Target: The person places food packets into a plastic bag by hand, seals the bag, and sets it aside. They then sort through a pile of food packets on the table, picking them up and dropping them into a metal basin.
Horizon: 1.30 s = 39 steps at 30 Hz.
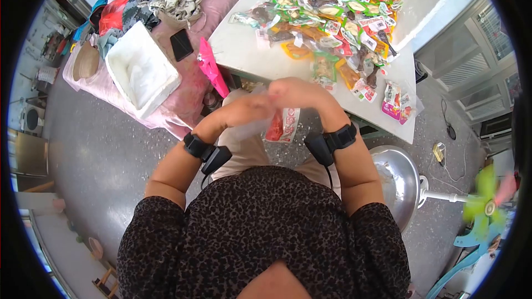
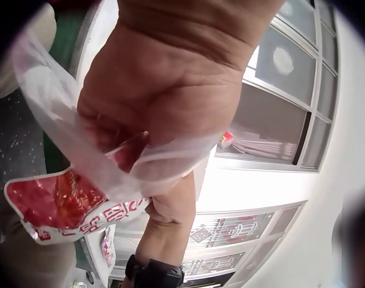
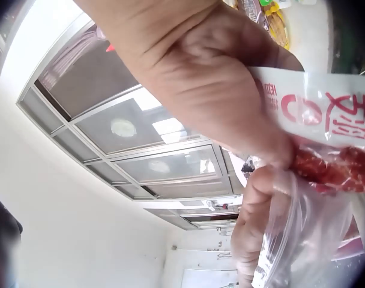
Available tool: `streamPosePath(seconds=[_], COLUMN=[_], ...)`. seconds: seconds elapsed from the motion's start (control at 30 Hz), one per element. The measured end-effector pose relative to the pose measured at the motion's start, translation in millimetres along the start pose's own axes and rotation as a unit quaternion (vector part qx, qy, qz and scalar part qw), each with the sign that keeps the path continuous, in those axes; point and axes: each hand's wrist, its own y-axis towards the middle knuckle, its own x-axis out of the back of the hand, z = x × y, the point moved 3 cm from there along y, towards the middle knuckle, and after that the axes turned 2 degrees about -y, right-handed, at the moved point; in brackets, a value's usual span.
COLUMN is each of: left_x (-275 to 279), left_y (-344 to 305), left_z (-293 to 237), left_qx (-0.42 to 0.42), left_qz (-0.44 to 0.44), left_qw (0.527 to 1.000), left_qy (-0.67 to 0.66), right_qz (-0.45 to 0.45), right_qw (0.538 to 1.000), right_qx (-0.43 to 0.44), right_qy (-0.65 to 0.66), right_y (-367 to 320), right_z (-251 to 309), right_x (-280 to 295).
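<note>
Both hands meet in front of the body at the table's near edge. My right hand (image 1: 296, 93) pinches a red-and-white snack packet (image 1: 284, 126) with reddish food showing through its window and red lettering on it. In the right wrist view the thumb presses on the packet (image 3: 326, 114). My left hand (image 1: 246, 109) holds a clear plastic bag (image 3: 314, 225) near its mouth, the film draped over the fingers. The bag overlaps the packet in the left wrist view, where part of the left fingers is hidden.
Many sealed snack packets (image 1: 338, 16) spill from a white foam box (image 1: 424, 8) onto the white table (image 1: 238, 44). Another foam box (image 1: 130, 72), a phone (image 1: 181, 44) and clothes lie on a pink-covered bed at left. A metal basin (image 1: 396, 180) and a turning fan (image 1: 489, 207) stand at right.
</note>
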Motion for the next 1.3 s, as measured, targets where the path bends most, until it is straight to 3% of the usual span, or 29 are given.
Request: streamPosePath(seconds=[0.07,0.1,0.13,0.2,0.23,0.33,0.47,0.57,0.67,0.77,0.83,0.93,0.97,1.07,1.1,1.17,1.23,1.3], left_x=[-3.0,-3.6,-1.3,5.8,8.8,15.0,17.2,17.2,21.2,38.9,54.4,79.1,78.9,82.6,88.2,86.0,82.0,70.0], left_y=[-4.6,-6.5,-7.3,-6.9,-6.8,-6.2,4.2,12.5,19.8,23.8,17.6,9.4,8.4,29.6,45.0,67.9,91.6,106.0], left_z=[1.7,2.2,2.3,2.4,-1.3,-4.1,4.3,-0.3,-13.6,-28.7,-52.4,-87.5,-98.7,-73.8,-46.2,1.8,38.6,60.7], left_qx=[0.023,0.035,0.027,0.01,0.003,-0.016,-0.044,-0.098,-0.123,-0.173,-0.189,-0.202,-0.212,-0.229,-0.182,-0.082,0.006,0.034], left_qz=[-0.024,-0.037,-0.072,-0.142,-0.164,-0.233,-0.317,-0.338,-0.318,-0.378,-0.422,-0.464,-0.465,-0.402,-0.361,-0.324,-0.276,-0.286], left_qw=[0.998,0.997,0.994,0.985,0.973,0.94,0.913,0.899,0.922,0.907,0.857,0.732,0.645,0.659,0.71,0.725,0.804,0.866], left_qy=[-0.043,-0.065,-0.076,-0.099,-0.16,-0.248,-0.253,-0.261,-0.184,0.065,0.227,0.456,0.568,0.593,0.576,0.602,0.527,0.409], right_qz=[-0.035,-0.046,-0.069,-0.108,-0.088,-0.096,-0.096,-0.225,-0.262,-0.276,-0.358,-0.436,-0.454,-0.475,-0.467,-0.459,-0.455,-0.448], right_qw=[0.997,0.986,0.943,0.779,0.741,0.72,0.685,0.578,0.549,0.572,0.583,0.612,0.623,0.623,0.633,0.645,0.649,0.655], right_qx=[0.014,-0.01,-0.019,-0.031,0.004,0.029,0.034,0.061,0.107,0.11,0.096,0.066,0.054,0.038,0.032,-0.02,-0.067,-0.091], right_qy=[0.062,0.163,0.325,0.618,0.666,0.686,0.722,0.782,0.786,0.765,0.723,0.657,0.635,0.62,0.617,0.61,0.606,0.601], right_y=[-1.6,-6.4,-11.9,-21.1,-24.2,-34.2,-33.3,-31.1,-19.5,-17.6,-27.0,-49.8,-57.1,-72.8,-75.3,-75.2,-74.1,-68.4], right_z=[-12.5,-13.1,-13.1,-22.2,-32.1,-32.7,-45.5,-21.0,-10.4,-15.4,-25.2,-54.9,-65.1,-67.5,-65.4,-68.5,-70.1,-74.4], right_x=[-6.8,-7.3,-11.2,-27.2,-35.7,-57.0,-74.4,-62.5,-45.1,-27.0,-14.8,-4.9,-4.2,-4.0,-4.9,-13.9,-20.0,-25.1])
